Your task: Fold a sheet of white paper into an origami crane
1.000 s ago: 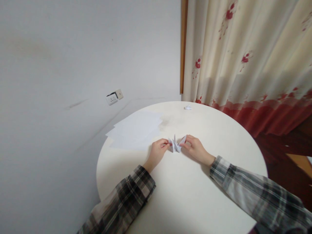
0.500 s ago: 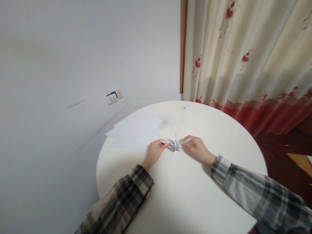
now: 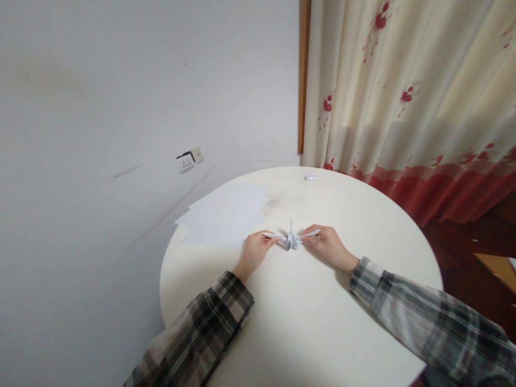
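Observation:
A folded white paper crane [image 3: 291, 241] is between my two hands, low over the round white table [image 3: 306, 312]. One thin point of it sticks up, and its two wings spread out to the sides. My left hand [image 3: 258, 250] pinches the left wing between thumb and fingers. On the other side, my right hand [image 3: 324, 244] has the right wing in its fingertips. Both hands are closed, and the fingers partly cover the wings.
Loose sheets of white paper [image 3: 226, 215] overlap at the table's left side. A small folded or crumpled white paper piece [image 3: 310, 177] lies near the far edge. Behind are a wall with a socket [image 3: 184, 163] and a flowered curtain [image 3: 374, 107] at right.
The wings are spread slightly wider and lie flatter than before. My right hand has shifted a little to the right; my left hand has barely moved.

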{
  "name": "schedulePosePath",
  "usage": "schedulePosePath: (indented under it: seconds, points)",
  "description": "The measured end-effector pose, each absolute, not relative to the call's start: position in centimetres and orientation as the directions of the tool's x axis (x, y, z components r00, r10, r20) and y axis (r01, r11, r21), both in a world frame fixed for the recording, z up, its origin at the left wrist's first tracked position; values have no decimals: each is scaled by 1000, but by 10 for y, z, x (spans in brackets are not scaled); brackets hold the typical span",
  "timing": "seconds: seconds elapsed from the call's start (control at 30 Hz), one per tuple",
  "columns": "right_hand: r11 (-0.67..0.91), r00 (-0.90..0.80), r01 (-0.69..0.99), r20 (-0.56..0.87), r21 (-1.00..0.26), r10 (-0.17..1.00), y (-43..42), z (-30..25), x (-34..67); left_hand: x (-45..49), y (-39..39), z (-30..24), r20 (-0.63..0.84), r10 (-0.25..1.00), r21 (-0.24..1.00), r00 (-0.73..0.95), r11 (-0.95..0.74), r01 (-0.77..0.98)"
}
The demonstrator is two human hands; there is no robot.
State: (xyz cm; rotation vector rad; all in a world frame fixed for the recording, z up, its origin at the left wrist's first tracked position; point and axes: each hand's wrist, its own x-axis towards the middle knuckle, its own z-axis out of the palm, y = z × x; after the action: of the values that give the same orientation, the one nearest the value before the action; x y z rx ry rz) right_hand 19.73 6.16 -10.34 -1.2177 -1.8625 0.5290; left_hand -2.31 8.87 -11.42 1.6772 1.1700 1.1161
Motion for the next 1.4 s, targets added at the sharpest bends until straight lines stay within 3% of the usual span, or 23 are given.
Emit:
schedulePosePath:
  seconds: [0.53,0.83,1.13,1.4]
  points:
    - [297,-150,377,259,-877,954,64,-107,198,-26,92,-119,150,965,941,215,-207,269]
    - [441,-167,451,412,-776,896,70,-108,194,-10,84,-108,149,931,947,333,-231,222]
    - [279,-156,384,236,-880,959,68,-105,196,-15,89,-112,100,963,908,249,-190,372]
    - [276,-175,314,230,-908,957,70,-109,199,-17,88,-113,166,958,890,235,-248,382]
